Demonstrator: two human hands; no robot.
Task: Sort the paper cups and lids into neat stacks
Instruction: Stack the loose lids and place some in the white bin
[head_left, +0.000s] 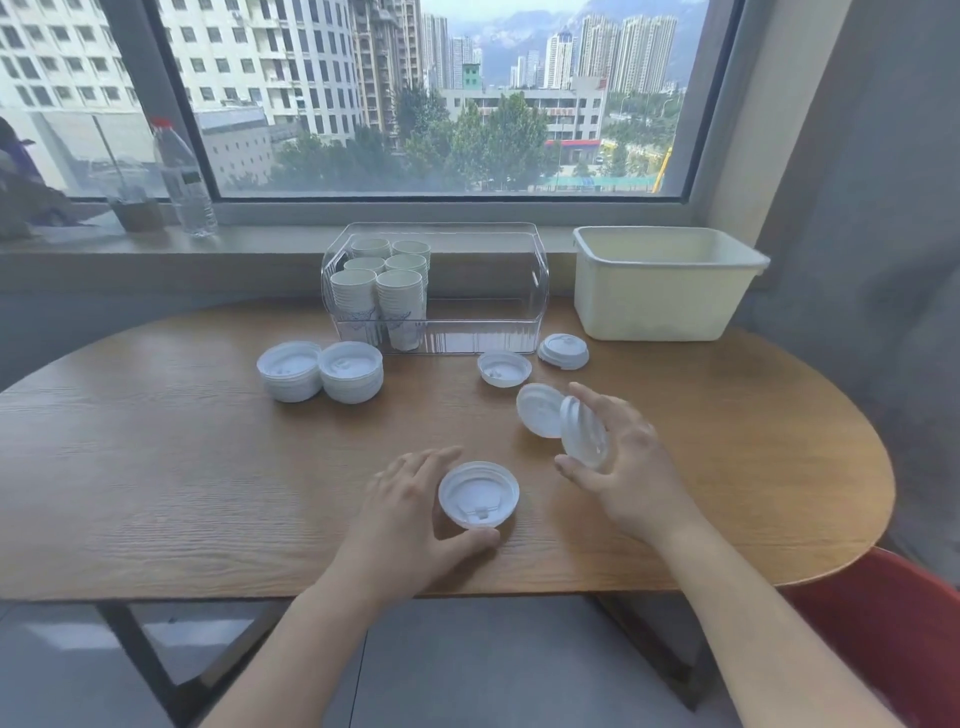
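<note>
My left hand (410, 514) grips a white lid (478, 494), upside down, low over the wooden table (182, 467). My right hand (628, 462) holds another lid (584, 434) tilted on edge between thumb and fingers. A third lid (540, 409) leans just left of it; whether the hand touches it is unclear. Two stacks of lids (322, 370) stand at the left. A single lid (504, 368) and a short lid stack (563, 351) lie near the clear bin (488, 332), which holds several stacks of paper cups (382, 291).
A cream plastic tub (660, 291) stands at the table's back right. A water bottle (184, 176) and a small container (137, 210) sit on the window sill. A red chair (893, 623) is at the lower right, beside the table's rounded edge.
</note>
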